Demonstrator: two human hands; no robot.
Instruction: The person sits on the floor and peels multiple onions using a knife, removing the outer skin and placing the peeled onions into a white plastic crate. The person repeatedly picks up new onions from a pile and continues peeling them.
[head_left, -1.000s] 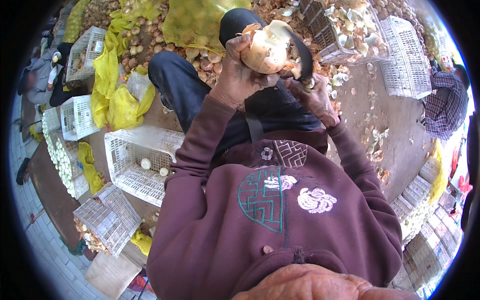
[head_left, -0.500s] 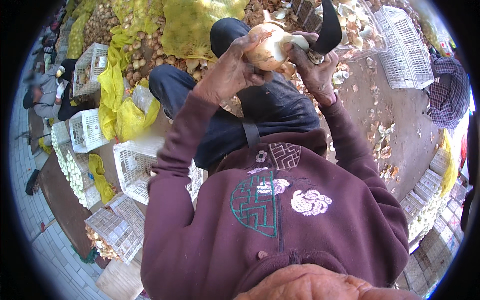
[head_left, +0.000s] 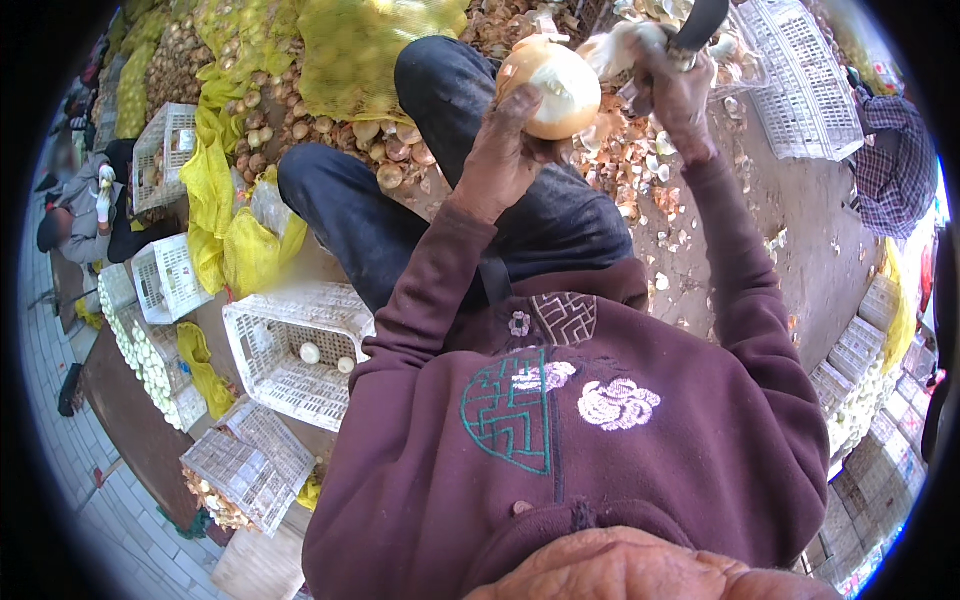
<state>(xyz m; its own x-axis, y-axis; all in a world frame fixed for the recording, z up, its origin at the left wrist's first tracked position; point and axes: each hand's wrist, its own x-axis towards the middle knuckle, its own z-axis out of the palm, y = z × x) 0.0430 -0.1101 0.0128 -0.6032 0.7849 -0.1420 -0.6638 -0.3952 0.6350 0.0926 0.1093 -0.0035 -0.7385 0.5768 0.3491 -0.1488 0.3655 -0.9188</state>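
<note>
The left hand's grip is clamped around the lower left side of a partly skinned onion, holding it up above the right knee. The onion is nearly round, so no clear long axis shows. The right hand, a little apart to the onion's right, is closed on a knife with a dark curved blade; pale peel bridges much of that gap. Beyond lie dry skin scraps, unpeeled onions, a yellow mesh sack and, left, a white plastic crate holding two peeled onions.
</note>
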